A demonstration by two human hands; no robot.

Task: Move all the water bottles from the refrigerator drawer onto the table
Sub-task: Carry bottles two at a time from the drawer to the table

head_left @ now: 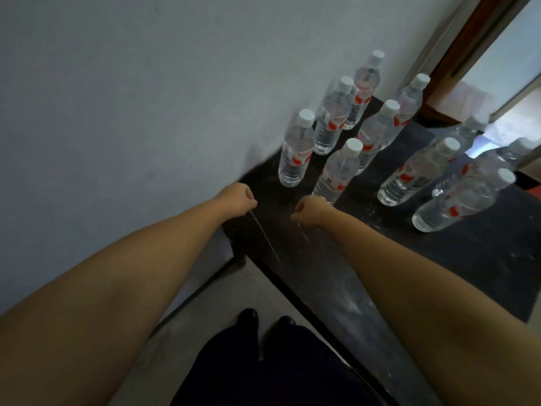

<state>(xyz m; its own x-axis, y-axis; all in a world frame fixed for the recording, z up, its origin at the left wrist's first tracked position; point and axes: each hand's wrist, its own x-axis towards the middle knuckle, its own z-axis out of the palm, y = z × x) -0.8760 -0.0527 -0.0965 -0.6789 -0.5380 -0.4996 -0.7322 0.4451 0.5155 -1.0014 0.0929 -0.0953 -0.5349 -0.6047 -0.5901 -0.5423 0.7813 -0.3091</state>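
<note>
Several clear water bottles with white caps and red labels stand upright on a dark table [366,259]. The closest ones are a bottle [295,150] by the wall and a bottle [336,171] just beyond my right hand. More stand behind them and at the right, such as a bottle [415,174]. My left hand [238,199] and my right hand [311,210] hover over the table's near left corner, both with fingers curled and holding nothing. Neither hand touches a bottle. The refrigerator drawer is out of view.
A grey wall [146,98] runs along the table's left side. A wooden door frame [474,45] stands behind the table at the upper right. My legs and dark shoes [248,317] are on the pale floor below the table's edge.
</note>
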